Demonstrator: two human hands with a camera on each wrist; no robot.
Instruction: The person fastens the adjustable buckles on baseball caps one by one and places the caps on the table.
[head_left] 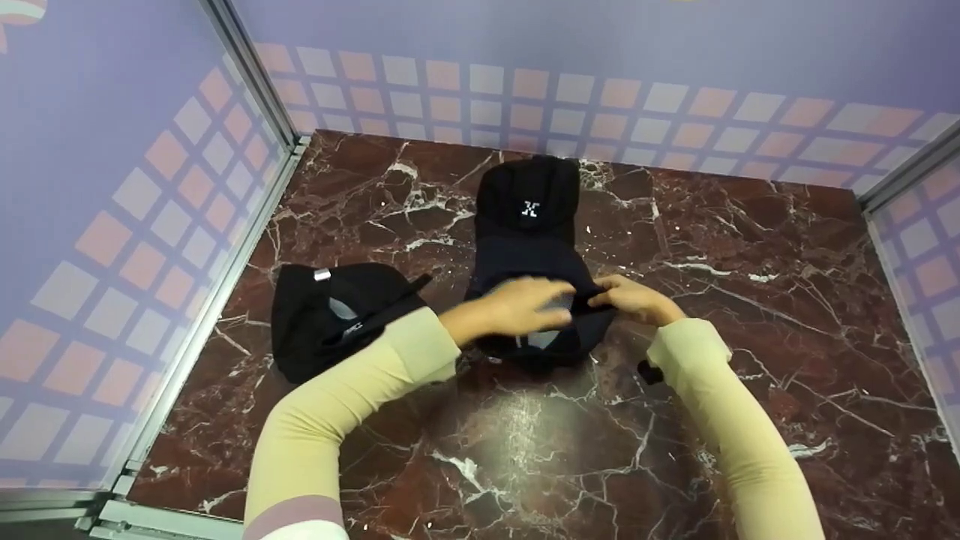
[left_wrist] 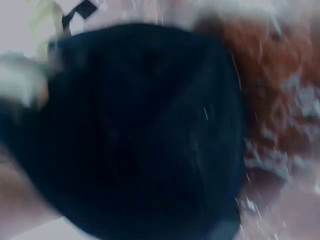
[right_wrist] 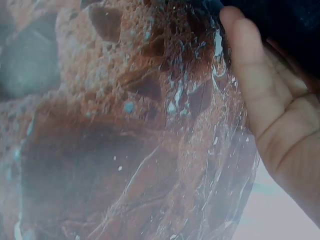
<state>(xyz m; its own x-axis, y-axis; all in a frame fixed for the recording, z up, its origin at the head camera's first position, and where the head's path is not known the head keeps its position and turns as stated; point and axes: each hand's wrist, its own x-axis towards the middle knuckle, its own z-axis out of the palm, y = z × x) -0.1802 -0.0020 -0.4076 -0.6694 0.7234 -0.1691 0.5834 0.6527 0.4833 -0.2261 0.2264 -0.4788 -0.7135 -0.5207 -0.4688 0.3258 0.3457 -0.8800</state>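
A dark navy baseball cap [head_left: 536,259] lies in the middle of the table, its inside with a pale label facing up near the person. My left hand [head_left: 517,306] is over this cap, fingers spread and blurred; whether it touches the cloth is unclear. At the cap's right side, my right hand [head_left: 630,296] pinches the edge between thumb and fingers. Blurred dark cloth of the cap [left_wrist: 150,135] fills most of the left wrist view. In the right wrist view, my right hand [right_wrist: 275,95] reaches to the dark cap [right_wrist: 290,25] at the top right corner.
Just behind, touching the navy cap, is a black cap [head_left: 529,187] with a small white logo. Another black cap [head_left: 300,322] lies at the left, inside showing, strap sticking out. Patterned panels [head_left: 465,90] border the dark red marbled table [head_left: 720,247] at the back and sides.
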